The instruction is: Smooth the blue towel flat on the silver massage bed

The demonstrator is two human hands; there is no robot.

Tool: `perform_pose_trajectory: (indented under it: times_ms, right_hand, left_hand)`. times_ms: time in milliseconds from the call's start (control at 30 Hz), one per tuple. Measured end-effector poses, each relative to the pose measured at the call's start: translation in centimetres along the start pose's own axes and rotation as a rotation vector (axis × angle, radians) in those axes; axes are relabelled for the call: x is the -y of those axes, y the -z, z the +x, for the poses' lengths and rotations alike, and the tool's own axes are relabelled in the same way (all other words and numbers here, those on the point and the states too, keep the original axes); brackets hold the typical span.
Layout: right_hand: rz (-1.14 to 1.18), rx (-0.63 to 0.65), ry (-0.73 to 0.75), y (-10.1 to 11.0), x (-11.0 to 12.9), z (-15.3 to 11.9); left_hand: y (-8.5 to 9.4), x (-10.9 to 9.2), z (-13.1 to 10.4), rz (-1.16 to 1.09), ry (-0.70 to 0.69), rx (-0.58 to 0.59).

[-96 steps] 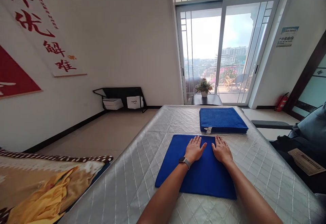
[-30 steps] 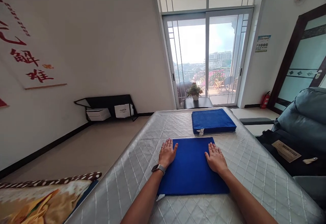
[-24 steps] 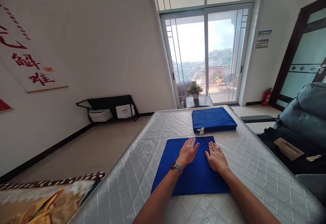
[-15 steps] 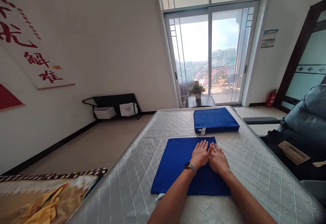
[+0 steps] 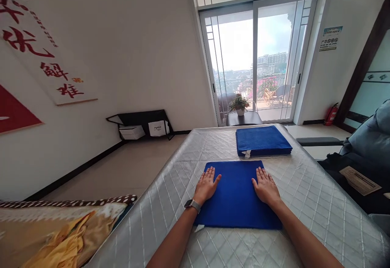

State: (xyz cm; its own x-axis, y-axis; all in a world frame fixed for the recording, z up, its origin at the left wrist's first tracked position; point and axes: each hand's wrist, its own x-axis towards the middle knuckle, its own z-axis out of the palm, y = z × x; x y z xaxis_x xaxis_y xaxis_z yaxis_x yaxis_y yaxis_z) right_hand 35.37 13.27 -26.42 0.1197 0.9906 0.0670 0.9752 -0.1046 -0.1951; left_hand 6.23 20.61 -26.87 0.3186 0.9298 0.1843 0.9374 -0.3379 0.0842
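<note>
A folded blue towel (image 5: 236, 199) lies flat on the silver quilted cover (image 5: 170, 203) in front of me, a small white tag poking out at its near left corner. My left hand (image 5: 206, 186), with a watch on the wrist, rests palm down on the towel's left edge, fingers stretched out. On its right edge lies my right hand (image 5: 265, 186), also flat with the fingers extended. Just beyond sits a stack of folded blue towels (image 5: 263, 138), a white label hanging from its near side.
A dark armchair (image 5: 370, 138) with a cardboard piece (image 5: 360, 180) stands to the right. Patterned bedding (image 5: 100, 223) with yellow cloth (image 5: 65, 243) lies at lower left. A potted plant (image 5: 240, 104) stands on a chair beyond the table, before glass sliding doors (image 5: 233, 56).
My hands have moved apart, from side by side near the towel's right part to its opposite edges. My left hand went left. The view has shifted slightly.
</note>
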Motion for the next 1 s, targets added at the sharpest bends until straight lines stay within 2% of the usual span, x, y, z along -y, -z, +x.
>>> perform_pose_trajectory:
  times_ms: [100, 467, 667, 833, 1000]
  right_hand:
    - [-0.024, -0.005, -0.003, -0.1, 0.1, 0.1]
    - [-0.09, 0.007, -0.002, -0.2, 0.9, 0.0]
    - [-0.099, 0.014, -0.011, 0.5, 1.7, -0.4]
    - [-0.135, -0.009, -0.001, 1.3, 2.3, -1.7]
    - [-0.148, -0.038, 0.052, 0.6, 2.3, -3.6]
  left_hand:
    - [0.1, 0.9, -0.5, -0.004, 0.017, -0.001]
    - [0.4, 1.5, -0.9, -0.022, 0.03, -0.027]
    - [0.8, 2.0, -1.5, -0.048, 0.03, -0.044]
    - [1.1, 2.0, -1.8, -0.028, 0.044, -0.041]
    - [1.0, 2.0, -1.7, -0.021, 0.044, -0.049]
